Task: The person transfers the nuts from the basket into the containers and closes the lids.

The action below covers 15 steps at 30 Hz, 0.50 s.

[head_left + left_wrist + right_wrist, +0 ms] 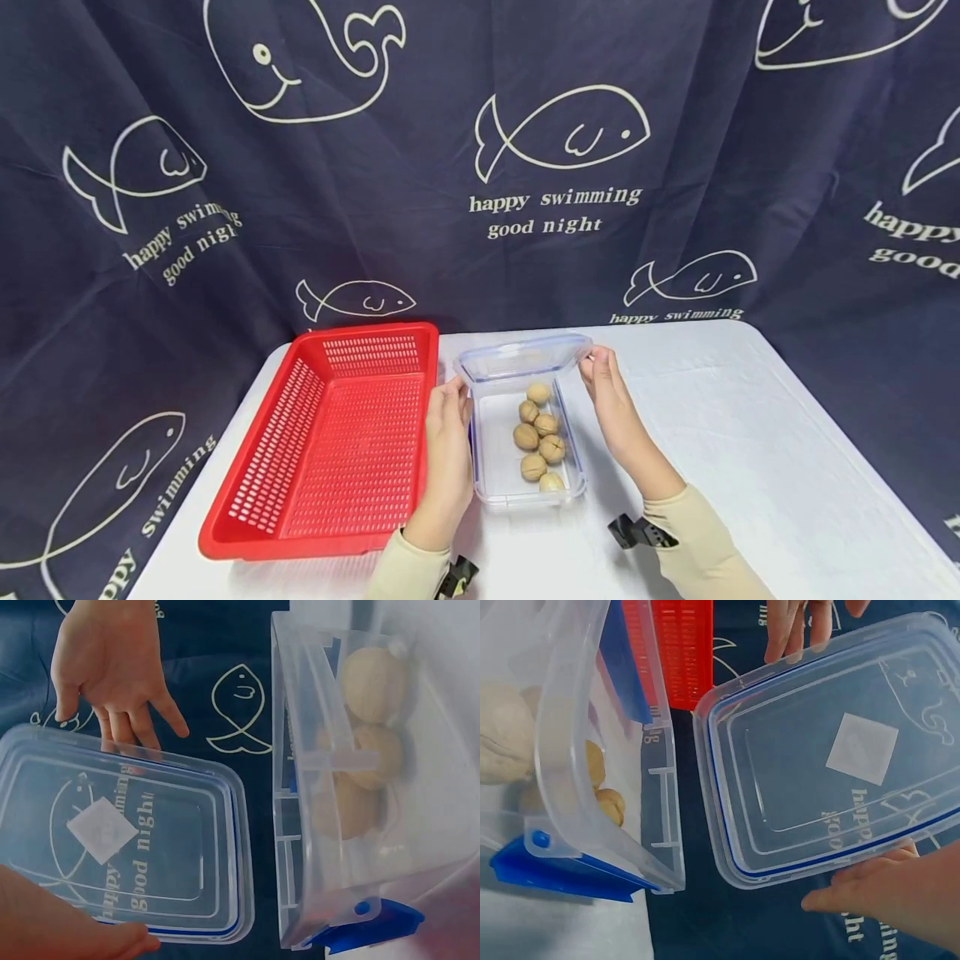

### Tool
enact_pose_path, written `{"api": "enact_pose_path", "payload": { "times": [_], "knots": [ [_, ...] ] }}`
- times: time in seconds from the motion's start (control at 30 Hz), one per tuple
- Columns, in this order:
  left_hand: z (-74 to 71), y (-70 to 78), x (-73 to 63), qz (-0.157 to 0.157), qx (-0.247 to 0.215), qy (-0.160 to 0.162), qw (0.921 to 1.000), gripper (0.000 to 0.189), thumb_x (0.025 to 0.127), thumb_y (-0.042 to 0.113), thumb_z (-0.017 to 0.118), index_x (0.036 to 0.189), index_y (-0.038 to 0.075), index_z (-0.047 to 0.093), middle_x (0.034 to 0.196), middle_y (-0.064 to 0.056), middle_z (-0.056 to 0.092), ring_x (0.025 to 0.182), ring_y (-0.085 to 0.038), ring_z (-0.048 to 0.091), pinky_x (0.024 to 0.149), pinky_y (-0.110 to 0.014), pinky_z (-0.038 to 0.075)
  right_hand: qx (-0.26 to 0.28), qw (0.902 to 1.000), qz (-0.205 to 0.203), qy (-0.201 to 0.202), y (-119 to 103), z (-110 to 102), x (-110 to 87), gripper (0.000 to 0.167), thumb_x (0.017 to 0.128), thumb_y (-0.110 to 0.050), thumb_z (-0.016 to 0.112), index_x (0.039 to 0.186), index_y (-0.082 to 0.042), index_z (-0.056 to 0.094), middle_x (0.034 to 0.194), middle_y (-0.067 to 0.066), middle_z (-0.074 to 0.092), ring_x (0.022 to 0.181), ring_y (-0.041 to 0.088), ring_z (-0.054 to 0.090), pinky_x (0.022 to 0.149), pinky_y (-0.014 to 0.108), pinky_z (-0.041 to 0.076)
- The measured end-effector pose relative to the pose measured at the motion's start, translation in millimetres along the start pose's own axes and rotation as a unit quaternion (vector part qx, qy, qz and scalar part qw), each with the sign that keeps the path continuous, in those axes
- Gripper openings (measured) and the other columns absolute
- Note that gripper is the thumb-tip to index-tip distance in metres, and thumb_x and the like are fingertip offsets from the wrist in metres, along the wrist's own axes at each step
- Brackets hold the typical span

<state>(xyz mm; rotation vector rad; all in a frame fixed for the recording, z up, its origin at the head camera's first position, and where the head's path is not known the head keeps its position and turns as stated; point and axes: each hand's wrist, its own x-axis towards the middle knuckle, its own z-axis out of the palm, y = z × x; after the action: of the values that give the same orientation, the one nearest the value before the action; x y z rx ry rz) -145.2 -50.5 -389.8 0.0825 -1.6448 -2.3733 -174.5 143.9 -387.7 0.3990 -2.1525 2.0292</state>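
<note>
A clear plastic lid [525,358] with a blue seal is held tilted over the far end of a clear food container [495,492]. Several walnuts [527,436] lie in the container, mostly along its right side. At the lid's left edge, my left hand [447,446] holds it, the forearm running along the container's left side. My right hand [617,408] holds the opposite edge, its fingertips at the far right corner. In the left wrist view, a white square label [103,829] shows on the lid, and a blue side latch [375,926] hangs unfastened on the container.
A red perforated basket [360,450] stands close on the left, its right rim next to my left hand. The white-covered table [720,433] extends to the right. Behind it hangs a dark blue curtain [442,217] printed with fish and words.
</note>
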Motion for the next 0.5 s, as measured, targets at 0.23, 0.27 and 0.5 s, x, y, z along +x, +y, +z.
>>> {"api": "enact_pose_path", "payload": {
  "times": [0.23,0.27,0.5],
  "knots": [
    [0.2,-2.0,0.6,-0.022,0.005,0.033,0.9992,0.022,0.104,0.018,0.038,0.105,-0.002,0.046,0.132,-0.024,0.05,0.128,-0.03,0.045,0.11,-0.041,0.034,0.107,0.9932,0.044,-0.014,2.4,-1.8,-0.1,0.052,0.103,-0.047,0.018,0.109,0.0,0.039,0.151,0.029,0.025,0.144,0.034,0.017,0.117,0.048,0.008],
    [0.0,-2.9,0.2,-0.025,0.014,0.039,0.9989,0.021,0.103,0.017,0.041,0.105,-0.003,0.047,0.133,-0.024,0.05,0.128,-0.031,0.045,0.109,-0.041,0.035,0.111,0.9926,0.049,-0.013,2.6,-2.1,-1.0,0.048,0.104,-0.044,0.021,0.108,0.0,0.04,0.151,0.029,0.026,0.144,0.034,0.017,0.117,0.047,0.009],
    [-4.5,-15.3,-3.4,-0.033,0.056,0.036,0.9972,0.027,0.096,0.005,0.046,0.118,-0.009,0.05,0.133,-0.022,0.05,0.129,-0.031,0.043,0.106,-0.04,0.038,0.112,0.9889,0.094,-0.027,10.8,-7.6,-8.1,0.028,0.103,-0.018,0.039,0.125,0.0,0.044,0.156,0.018,0.022,0.145,0.029,0.015,0.113,0.023,0.023]
  ]
}}
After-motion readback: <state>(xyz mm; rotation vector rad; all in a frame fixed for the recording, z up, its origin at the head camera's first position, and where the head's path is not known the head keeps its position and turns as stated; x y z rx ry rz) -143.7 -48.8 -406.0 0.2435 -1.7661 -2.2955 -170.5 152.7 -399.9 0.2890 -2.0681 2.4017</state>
